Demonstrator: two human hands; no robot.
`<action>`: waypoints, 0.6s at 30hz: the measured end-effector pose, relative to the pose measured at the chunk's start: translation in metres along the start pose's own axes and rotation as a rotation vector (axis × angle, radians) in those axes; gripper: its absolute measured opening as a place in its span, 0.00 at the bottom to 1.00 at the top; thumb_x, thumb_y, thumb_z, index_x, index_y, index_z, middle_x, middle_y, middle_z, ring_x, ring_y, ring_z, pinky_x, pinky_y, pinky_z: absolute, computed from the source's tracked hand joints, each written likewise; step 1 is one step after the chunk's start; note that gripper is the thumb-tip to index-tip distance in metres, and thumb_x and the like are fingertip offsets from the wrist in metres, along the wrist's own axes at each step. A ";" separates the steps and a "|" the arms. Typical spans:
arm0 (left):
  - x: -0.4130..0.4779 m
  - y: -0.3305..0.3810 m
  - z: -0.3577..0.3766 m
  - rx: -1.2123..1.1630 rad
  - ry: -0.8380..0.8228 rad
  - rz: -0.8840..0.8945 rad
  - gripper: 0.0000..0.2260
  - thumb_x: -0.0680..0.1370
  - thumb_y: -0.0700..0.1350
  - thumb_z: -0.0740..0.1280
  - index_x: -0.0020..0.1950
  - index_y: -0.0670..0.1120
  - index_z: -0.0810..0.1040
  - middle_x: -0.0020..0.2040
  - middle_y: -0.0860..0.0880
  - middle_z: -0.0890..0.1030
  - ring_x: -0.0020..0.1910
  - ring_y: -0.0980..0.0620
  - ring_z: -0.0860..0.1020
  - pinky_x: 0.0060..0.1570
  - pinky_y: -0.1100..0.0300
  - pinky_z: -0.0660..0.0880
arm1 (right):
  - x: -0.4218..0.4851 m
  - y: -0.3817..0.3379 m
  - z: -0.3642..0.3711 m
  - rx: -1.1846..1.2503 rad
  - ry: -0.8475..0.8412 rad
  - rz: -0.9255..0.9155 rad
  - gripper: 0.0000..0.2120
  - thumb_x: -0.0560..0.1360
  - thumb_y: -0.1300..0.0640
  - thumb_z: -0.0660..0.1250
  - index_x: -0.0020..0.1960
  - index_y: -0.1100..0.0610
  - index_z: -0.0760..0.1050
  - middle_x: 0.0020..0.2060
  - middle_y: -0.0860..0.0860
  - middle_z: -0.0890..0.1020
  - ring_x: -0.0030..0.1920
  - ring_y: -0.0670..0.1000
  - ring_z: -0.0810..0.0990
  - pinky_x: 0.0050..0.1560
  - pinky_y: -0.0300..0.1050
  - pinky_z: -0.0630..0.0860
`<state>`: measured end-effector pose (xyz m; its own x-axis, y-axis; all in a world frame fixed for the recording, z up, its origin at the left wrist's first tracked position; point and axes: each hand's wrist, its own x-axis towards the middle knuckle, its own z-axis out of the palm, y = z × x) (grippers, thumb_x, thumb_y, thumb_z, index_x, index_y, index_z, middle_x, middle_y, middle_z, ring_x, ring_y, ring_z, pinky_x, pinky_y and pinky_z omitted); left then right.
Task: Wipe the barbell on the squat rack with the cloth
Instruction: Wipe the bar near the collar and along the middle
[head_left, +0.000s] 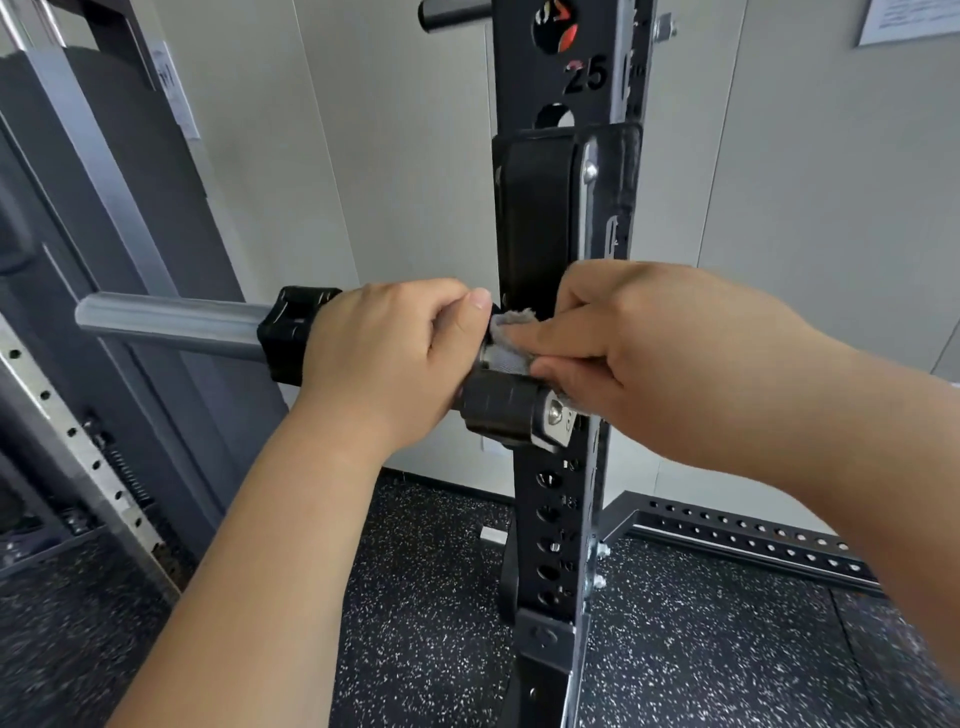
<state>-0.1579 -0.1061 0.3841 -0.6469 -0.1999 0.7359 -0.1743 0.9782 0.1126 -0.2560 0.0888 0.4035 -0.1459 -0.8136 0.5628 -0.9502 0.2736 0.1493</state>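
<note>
The barbell lies across the black squat rack upright, its silver sleeve pointing left with a black collar on it. My left hand grips the bar just right of the collar, thumb on top. My right hand holds a small grey cloth and presses it round the bar where it rests in the black J-hook. Most of the cloth is hidden under my fingers.
A padded black bracket sits on the upright above the bar. A perforated rack base beam runs along the speckled rubber floor at right. Another machine with a silver frame stands at left. A peg juts out high up.
</note>
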 end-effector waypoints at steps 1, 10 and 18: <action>0.000 0.000 0.000 0.001 0.004 0.001 0.24 0.81 0.62 0.47 0.35 0.47 0.67 0.26 0.48 0.68 0.29 0.51 0.68 0.30 0.55 0.58 | 0.002 0.000 0.004 -0.021 0.019 -0.026 0.23 0.80 0.42 0.51 0.62 0.41 0.83 0.40 0.49 0.77 0.33 0.53 0.76 0.30 0.39 0.67; 0.002 -0.004 0.005 0.001 0.018 0.027 0.25 0.81 0.61 0.46 0.35 0.46 0.67 0.26 0.48 0.66 0.28 0.49 0.67 0.30 0.58 0.57 | -0.012 0.010 0.005 -0.031 0.147 -0.040 0.13 0.82 0.52 0.63 0.59 0.43 0.85 0.39 0.50 0.76 0.35 0.53 0.74 0.34 0.43 0.71; 0.000 -0.003 0.004 0.010 0.040 0.018 0.25 0.81 0.61 0.48 0.39 0.47 0.76 0.28 0.49 0.70 0.31 0.46 0.69 0.31 0.52 0.61 | -0.020 0.005 0.005 -0.081 0.176 -0.012 0.13 0.81 0.51 0.62 0.54 0.48 0.85 0.38 0.51 0.75 0.36 0.56 0.75 0.33 0.46 0.74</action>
<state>-0.1604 -0.1093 0.3812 -0.6195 -0.1794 0.7642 -0.1702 0.9811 0.0923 -0.2590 0.1043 0.3889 -0.0774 -0.7169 0.6929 -0.9251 0.3108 0.2181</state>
